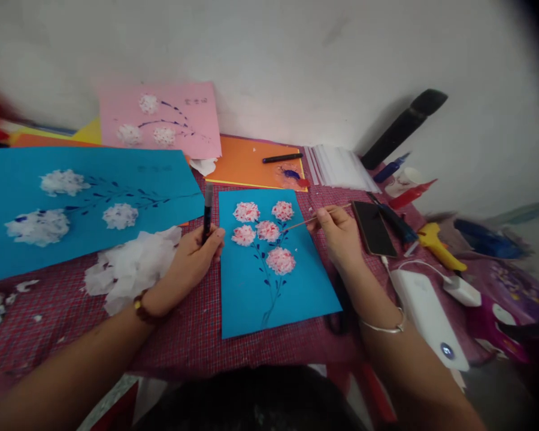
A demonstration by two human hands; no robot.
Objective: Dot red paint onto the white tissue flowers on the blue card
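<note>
A blue sheet (245, 302) lies on the checked cloth, bearing several red-and-white tissue paper flowers (281, 261) over dark painted stems and leaves. My left hand (197, 251) is closed around a black marker (207, 212), held upright at the sheet's left edge. At the right side, my right hand (335, 230) pinches a thin wooden stick (302, 224). The stick's tip points left, by the flowers and leaves; whether it touches the paper I cannot tell. Beside my left wrist sits a pile of white tissue paper pieces (132, 269).
A larger blue picture (94, 239) and a pink picture (202, 129) lie left and behind. An orange sheet (242, 161) carries a dark pen (282, 158) and paint. To the right are a phone (374, 230), white power bank (426, 314) with cable, and yellow glue gun (440, 245).
</note>
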